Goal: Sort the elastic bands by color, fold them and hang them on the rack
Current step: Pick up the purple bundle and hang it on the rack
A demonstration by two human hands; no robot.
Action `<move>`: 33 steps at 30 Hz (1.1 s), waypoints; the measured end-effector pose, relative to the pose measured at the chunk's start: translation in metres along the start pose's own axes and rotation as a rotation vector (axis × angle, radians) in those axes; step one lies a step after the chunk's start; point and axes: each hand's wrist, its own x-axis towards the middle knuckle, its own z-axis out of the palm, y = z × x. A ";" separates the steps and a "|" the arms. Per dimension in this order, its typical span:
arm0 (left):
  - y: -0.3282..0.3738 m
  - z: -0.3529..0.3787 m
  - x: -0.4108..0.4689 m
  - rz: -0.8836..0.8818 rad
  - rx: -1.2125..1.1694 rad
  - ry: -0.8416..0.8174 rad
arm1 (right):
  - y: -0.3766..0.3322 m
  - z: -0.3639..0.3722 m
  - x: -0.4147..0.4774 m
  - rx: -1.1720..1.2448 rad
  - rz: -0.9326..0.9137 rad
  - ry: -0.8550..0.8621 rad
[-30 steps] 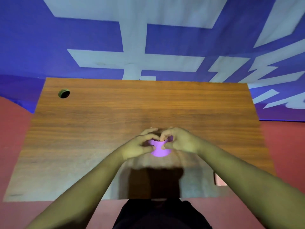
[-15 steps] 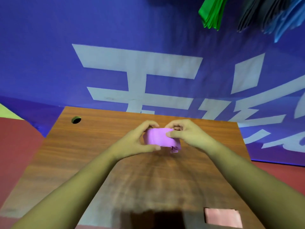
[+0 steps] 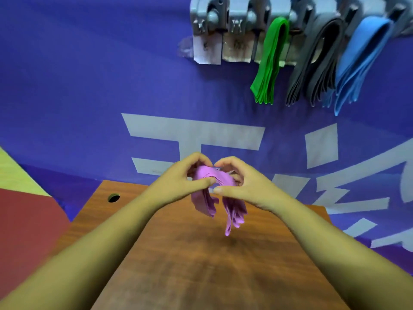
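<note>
Pink elastic bands (image 3: pixel 220 179), seemingly several layers, folded and pinched between left hand (image 3: pixel 176 186) and right hand (image 3: pixel 248 189) above the bench (image 3: pixel 201 265), ends drooping, well below the rack (image 3: pixel 234 10).

Wooden table (image 3: pixel 178 265), round hole (image 3: pixel 114 198) near far-left corner

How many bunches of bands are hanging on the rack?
3: a green bunch on the left, a grey bunch in the middle, a blue bunch on the right. More may hide past the picture's right edge.
</note>
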 end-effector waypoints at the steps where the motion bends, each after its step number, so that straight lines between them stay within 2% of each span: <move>1: 0.006 -0.005 0.004 0.009 0.011 -0.001 | -0.008 -0.001 0.002 -0.074 -0.029 0.018; 5: 0.034 -0.028 0.019 0.041 0.074 -0.007 | -0.039 -0.013 0.009 -0.144 -0.146 0.104; 13: 0.075 -0.064 0.037 0.167 0.323 -0.029 | -0.087 -0.043 0.025 -0.264 -0.267 0.229; 16: 0.084 -0.070 0.044 0.197 0.238 -0.019 | -0.096 -0.047 0.031 -0.241 -0.300 0.277; 19: 0.090 -0.075 0.052 0.202 0.103 -0.009 | -0.105 -0.050 0.035 -0.117 -0.321 0.289; 22: 0.093 -0.079 0.059 0.238 0.084 -0.007 | -0.111 -0.054 0.037 -0.009 -0.309 0.287; 25: 0.095 -0.088 0.065 0.276 0.140 0.007 | -0.116 -0.057 0.043 -0.066 -0.319 0.299; 33: 0.108 -0.129 0.092 0.330 0.073 0.100 | -0.158 -0.069 0.082 -0.191 -0.433 0.444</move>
